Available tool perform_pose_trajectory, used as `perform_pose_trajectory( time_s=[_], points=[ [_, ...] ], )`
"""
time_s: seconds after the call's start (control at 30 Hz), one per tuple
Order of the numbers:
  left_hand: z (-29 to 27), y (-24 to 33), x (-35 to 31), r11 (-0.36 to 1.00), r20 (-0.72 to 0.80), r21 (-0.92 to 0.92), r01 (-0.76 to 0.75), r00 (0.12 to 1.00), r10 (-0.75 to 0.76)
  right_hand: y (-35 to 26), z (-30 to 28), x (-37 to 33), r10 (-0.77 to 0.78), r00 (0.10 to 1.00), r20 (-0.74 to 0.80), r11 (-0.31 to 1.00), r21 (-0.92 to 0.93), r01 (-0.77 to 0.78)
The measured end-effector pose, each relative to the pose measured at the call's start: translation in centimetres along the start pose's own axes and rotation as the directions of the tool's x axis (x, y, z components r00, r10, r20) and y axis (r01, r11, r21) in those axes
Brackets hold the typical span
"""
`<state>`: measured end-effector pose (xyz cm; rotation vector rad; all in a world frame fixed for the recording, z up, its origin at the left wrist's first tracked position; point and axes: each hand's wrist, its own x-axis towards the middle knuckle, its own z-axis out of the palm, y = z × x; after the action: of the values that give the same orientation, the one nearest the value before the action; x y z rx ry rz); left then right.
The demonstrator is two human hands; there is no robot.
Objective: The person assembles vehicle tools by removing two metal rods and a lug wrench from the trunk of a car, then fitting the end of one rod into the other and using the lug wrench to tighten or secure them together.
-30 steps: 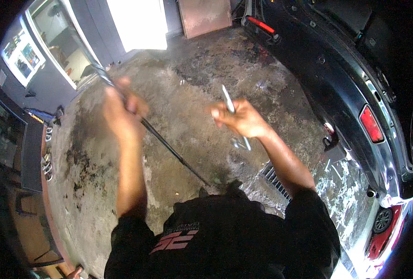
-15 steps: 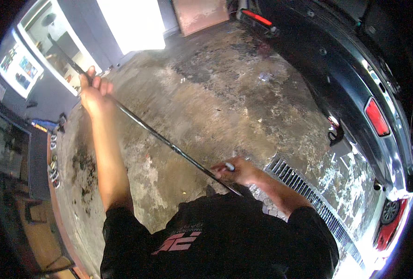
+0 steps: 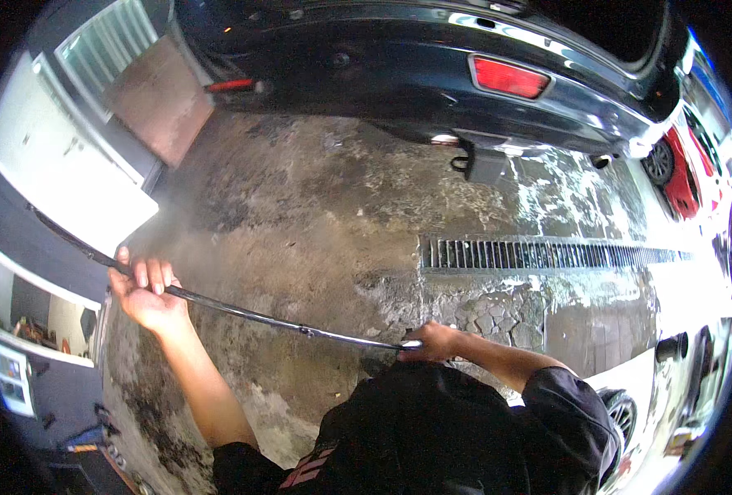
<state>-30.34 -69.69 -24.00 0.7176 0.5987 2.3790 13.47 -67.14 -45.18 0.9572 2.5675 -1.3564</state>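
A long, thin, glossy black strip (image 3: 242, 311), slightly bowed, runs across in front of me from far left to my body. My left hand (image 3: 150, 295) is closed round it partway along, and its far end sticks out beyond the thumb. Close to my chest, my right hand (image 3: 434, 341) grips the near end of the strip. A small pale object (image 3: 412, 344) shows at the right fingertips; its kind is too small to make out. The strip is held above the wet, stained concrete floor.
The rear of a dark car (image 3: 366, 78) with a red reflector (image 3: 510, 77) stands ahead. A metal drain grate (image 3: 547, 254) crosses the floor at right. A reddish-brown board (image 3: 155, 99) leans at far left, and a red car (image 3: 681, 177) stands far right.
My view has turned right toward the dark car. The strip now lies closer to level across the view, and my right hand has closed on its near end.
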Motion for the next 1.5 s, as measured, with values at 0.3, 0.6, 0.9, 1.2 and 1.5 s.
perform_pose_trajectory(
  time_s=[0.3, 0.6, 0.9, 1.2, 1.5],
  points=[
    [18.1, -6.5, -3.8, 0.920, 0.720, -0.137, 0.369, 0.674, -0.163, 4.0, 4.2, -9.8, 0.390, 0.864, -0.320, 0.900, 0.332, -0.283],
    [29.9, -19.4, -15.9, 0.766, 0.825, -0.038, 0.642, 0.453, -0.339, 4.6, 16.1, -23.0, 0.618, 0.459, -0.638, 0.784, 0.538, -0.309],
    [35.1, -27.4, -21.2, 0.796, 0.758, 0.358, 0.488, 0.345, -0.553, -4.0, 19.5, -36.4, 0.636, 0.023, -0.772, 0.699, 0.563, -0.440],
    [37.9, -28.9, -19.5, 0.673, 0.789, 0.383, 0.633, 0.155, -0.594, -18.0, 17.7, -43.7, 0.660, -0.364, -0.657, 0.559, 0.753, -0.347],
    [37.1, -30.2, -12.7, 0.592, 0.811, 0.368, 0.717, 0.065, -0.582, -31.7, 5.5, -40.4, 0.404, -0.107, -0.908, 0.556, 0.337, -0.760]
  ],
)
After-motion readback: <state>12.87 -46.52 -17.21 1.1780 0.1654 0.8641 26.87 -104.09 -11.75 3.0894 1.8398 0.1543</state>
